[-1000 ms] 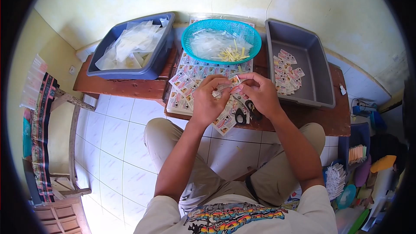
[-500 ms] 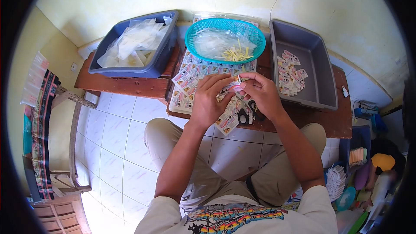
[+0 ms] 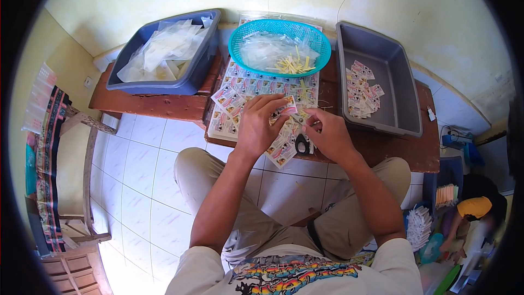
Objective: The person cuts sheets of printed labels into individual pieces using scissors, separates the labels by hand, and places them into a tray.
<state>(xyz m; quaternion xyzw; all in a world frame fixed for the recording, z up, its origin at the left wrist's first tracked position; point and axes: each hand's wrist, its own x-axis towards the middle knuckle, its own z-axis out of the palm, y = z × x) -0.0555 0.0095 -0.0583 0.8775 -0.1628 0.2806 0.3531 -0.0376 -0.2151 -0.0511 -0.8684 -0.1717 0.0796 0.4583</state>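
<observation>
My left hand [image 3: 258, 124] pinches a small printed label [image 3: 287, 105] between thumb and fingers, above the table. Close to its right, my right hand [image 3: 331, 134] hangs over a pair of scissors [image 3: 302, 145], its fingers bent and a little apart. One black scissor handle shows; the other is hidden under that hand, and I cannot tell whether they touch. Beneath both hands lie printed label sheets [image 3: 248, 82] and loose cut labels [image 3: 227, 98].
Behind the hands stands a turquoise basket [image 3: 232, 54] with clear plastic bags and yellow strips. A blue-grey tub [image 3: 191, 86] of bags is at left. The grey tray [image 3: 401, 71] at right contains cut labels. Another person [image 3: 475, 206] bends at far right.
My right hand has let go of the label and moved slightly down, over the scissors. The label stays in my left hand. The whole view has shifted slightly.
</observation>
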